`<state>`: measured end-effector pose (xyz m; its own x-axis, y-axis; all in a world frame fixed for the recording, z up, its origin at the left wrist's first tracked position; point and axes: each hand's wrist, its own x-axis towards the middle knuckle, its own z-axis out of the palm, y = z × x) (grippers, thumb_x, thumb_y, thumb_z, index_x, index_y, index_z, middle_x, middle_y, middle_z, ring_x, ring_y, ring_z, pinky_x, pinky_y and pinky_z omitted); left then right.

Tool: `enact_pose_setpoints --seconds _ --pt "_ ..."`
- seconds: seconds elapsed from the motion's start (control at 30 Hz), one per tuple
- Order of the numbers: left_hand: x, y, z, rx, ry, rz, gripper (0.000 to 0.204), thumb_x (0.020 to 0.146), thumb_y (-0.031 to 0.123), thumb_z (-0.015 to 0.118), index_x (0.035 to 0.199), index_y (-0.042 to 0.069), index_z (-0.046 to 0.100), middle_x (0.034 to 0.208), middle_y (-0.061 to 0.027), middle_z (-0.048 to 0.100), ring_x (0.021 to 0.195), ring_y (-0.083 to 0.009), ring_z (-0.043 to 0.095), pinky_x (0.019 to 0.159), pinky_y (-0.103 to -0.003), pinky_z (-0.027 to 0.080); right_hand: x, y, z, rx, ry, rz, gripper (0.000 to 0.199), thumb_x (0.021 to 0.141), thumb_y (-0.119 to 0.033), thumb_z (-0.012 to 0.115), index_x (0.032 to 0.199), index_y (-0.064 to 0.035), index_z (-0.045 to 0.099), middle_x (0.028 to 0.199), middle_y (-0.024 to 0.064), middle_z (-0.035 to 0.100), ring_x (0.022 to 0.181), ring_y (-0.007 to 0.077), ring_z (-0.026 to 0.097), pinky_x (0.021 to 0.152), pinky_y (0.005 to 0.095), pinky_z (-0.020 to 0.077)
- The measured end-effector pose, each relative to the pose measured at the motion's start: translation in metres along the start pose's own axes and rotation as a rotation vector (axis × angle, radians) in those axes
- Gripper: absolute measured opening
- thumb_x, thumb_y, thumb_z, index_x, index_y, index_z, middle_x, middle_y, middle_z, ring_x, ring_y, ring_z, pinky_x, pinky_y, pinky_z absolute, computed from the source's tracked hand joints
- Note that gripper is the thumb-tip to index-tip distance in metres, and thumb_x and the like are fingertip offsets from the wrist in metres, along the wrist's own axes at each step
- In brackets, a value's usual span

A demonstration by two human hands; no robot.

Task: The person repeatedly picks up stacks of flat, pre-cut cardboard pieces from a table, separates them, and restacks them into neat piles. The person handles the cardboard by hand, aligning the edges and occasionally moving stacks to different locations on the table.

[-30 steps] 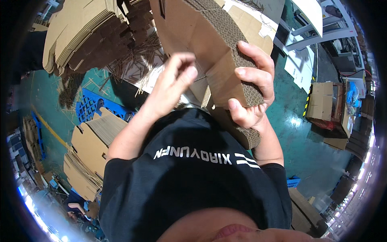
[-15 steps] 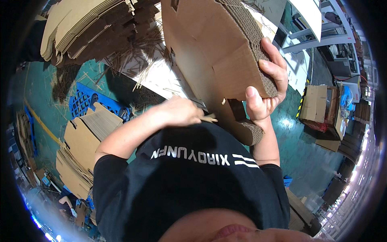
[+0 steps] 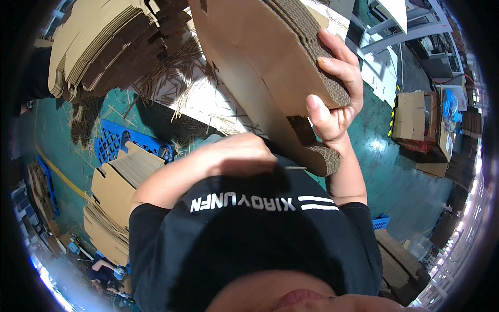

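A thick stack of brown corrugated cardboard blanks (image 3: pixel 260 57) leans up in front of my chest, its layered edges facing right. My right hand (image 3: pixel 338 88) is closed on the right edge of this stack, thumb on the brown face and fingers across the layered edges. A square notch shows below the thumb, and the lower corner rests close to my shirt. My left hand (image 3: pixel 241 155) is curled in front of my belly, left of the stack's lower end. Its fingertips are hidden in shadow. Just right of it is a thin cardboard strip (image 3: pixel 295 167); whether the fingers touch it I cannot tell.
A larger pile of cut cardboard (image 3: pixel 104 41) stands at the far left. Loose cardboard strips (image 3: pixel 179 86) litter the white surface (image 3: pixel 205 99) beside it. More stacked blanks (image 3: pixel 112 190) sit by a blue plastic pallet (image 3: pixel 109 140). An open carton (image 3: pixel 416 119) stands at right.
My left hand has moved slightly right and down, and the short strips at its fingertips no longer show there. The stack and my right hand have shifted a little left in view.
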<state>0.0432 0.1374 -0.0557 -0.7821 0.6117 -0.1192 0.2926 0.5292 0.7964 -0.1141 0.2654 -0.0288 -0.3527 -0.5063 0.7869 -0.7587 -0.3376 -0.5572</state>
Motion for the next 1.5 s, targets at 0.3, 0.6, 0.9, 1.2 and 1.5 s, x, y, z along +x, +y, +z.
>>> enact_pose_setpoints --seconds 0.3,0.6,0.9,1.2,1.5 --pt "0.01 0.039 -0.09 0.79 0.782 0.176 0.075 0.066 0.053 0.074 0.124 0.009 0.056 0.118 -0.0076 0.06 0.117 -0.0288 0.052 0.106 -0.048 0.029 -0.016 -0.006 0.017 0.949 0.077 0.463 0.119 0.059 -0.038 0.086 0.147 -0.0057 0.012 0.145 0.0198 0.031 0.126 0.0267 0.042 0.106 0.0385 0.0324" --pt "0.031 0.044 -0.101 0.875 0.81 0.125 0.062 0.059 0.049 0.081 0.103 0.008 0.065 0.091 -0.0056 0.063 0.09 -0.0236 0.058 0.093 -0.042 0.035 -0.067 0.009 -0.01 0.977 0.144 1.174 0.044 0.069 0.002 0.05 0.113 0.0066 0.054 0.107 0.0127 0.059 0.092 0.0158 0.056 0.085 0.027 0.046" --pt "0.058 0.038 -0.094 1.054 0.996 0.027 0.06 0.057 0.042 0.085 0.101 0.007 0.065 0.085 -0.0051 0.061 0.084 -0.023 0.057 0.086 -0.038 0.041 -0.058 -0.008 -0.013 0.529 -0.077 0.992 0.046 0.067 -0.017 0.077 0.105 0.0028 0.06 0.092 0.0092 0.063 0.086 0.0166 0.059 0.078 0.0285 0.048" --pt "0.062 0.037 -0.099 1.042 0.977 0.004 0.065 0.056 0.047 0.084 0.104 0.008 0.065 0.085 -0.0045 0.06 0.084 -0.022 0.057 0.086 -0.038 0.04 -0.075 0.01 -0.034 -0.519 -0.087 0.927 0.015 0.085 -0.01 0.061 0.098 -0.0025 0.062 0.086 0.0064 0.065 0.078 0.0237 0.062 0.069 0.0324 0.0492" --pt "0.075 0.03 -0.103 0.962 0.989 -0.024 0.059 0.067 0.055 0.073 0.105 0.012 0.062 0.093 -0.0026 0.06 0.091 -0.0205 0.054 0.089 -0.041 0.032 -0.176 -0.006 -0.086 0.912 0.444 0.895 0.105 0.062 -0.05 0.079 0.135 0.0098 0.033 0.133 0.0193 0.048 0.124 0.0263 0.048 0.107 0.0401 0.035"
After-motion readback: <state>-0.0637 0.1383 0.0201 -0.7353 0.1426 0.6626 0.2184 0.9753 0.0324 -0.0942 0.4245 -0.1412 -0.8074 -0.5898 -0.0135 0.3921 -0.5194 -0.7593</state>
